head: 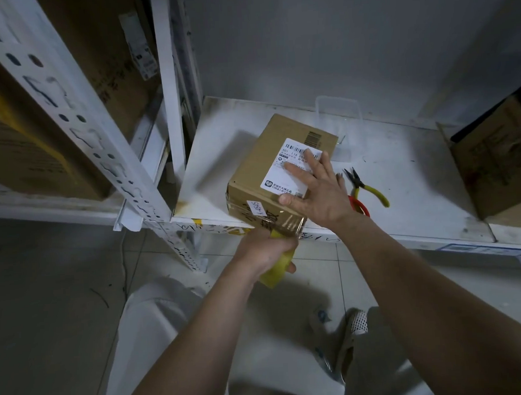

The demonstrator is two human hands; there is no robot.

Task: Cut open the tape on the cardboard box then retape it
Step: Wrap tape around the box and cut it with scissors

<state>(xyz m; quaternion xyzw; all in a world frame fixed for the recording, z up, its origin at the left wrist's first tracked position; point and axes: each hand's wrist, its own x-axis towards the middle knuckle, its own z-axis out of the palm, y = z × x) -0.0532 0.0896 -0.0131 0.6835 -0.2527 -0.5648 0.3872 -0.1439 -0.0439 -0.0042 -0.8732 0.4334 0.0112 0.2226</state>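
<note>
A white metal shelf (403, 189) fills the upper right of the frame, and the brown cardboard box with a white shipping label (269, 166) sits at its front edge, frame centre. The right hand (313, 191) presses flat on the box top, fingers straight. The left hand (268, 251), just below the box, has its fingers curled round a yellow roll of clear packing tape (278, 269), its glossy strip running onto the box's near face. Retaping looks underway; whether the strip is finished or cut I cannot tell. Yellow-handled pliers (366, 187) lie right of the box.
</note>
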